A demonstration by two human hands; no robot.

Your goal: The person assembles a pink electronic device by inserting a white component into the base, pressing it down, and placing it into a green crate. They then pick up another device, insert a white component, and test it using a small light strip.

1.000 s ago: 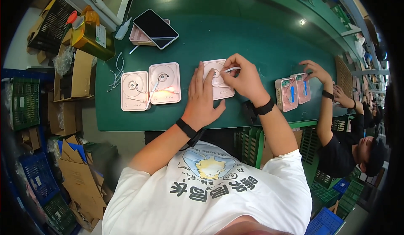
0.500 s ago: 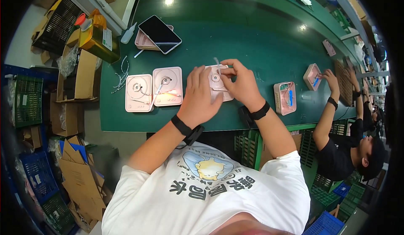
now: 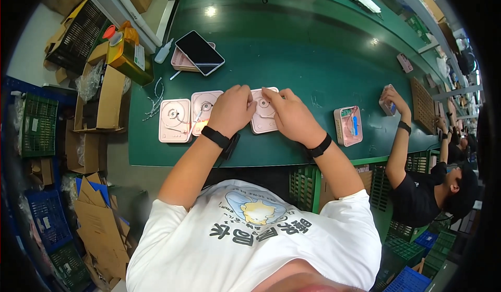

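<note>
Watching someone with both hands at a pink panel [image 3: 262, 124] on a green bench [image 3: 308, 46], and yeah, it's sitting right between them. Left hand [image 3: 235, 112] is at the panel's 9 o'clock, fingers curled together by its edge; can't tell if they're actually pinching anything. Right hand [image 3: 298, 117] covers the 3 o'clock side, one fingertip up near 12. No clue whether that one's clamped on something either, the hand itself hides it. Two similar ones lie over at 9: a middle panel [image 3: 206, 97], partly hidden behind the left hand, and a far-left panel [image 3: 175, 125]. A dark phone [image 3: 201, 53] rests skewed on a pink box [image 3: 182, 60] toward 11. Out at 3 there's an open pink case [image 3: 340, 129] with a blue part [image 3: 355, 126] inside, and well past it a co-worker's hand [image 3: 399, 103] on another small case [image 3: 385, 105].
</note>
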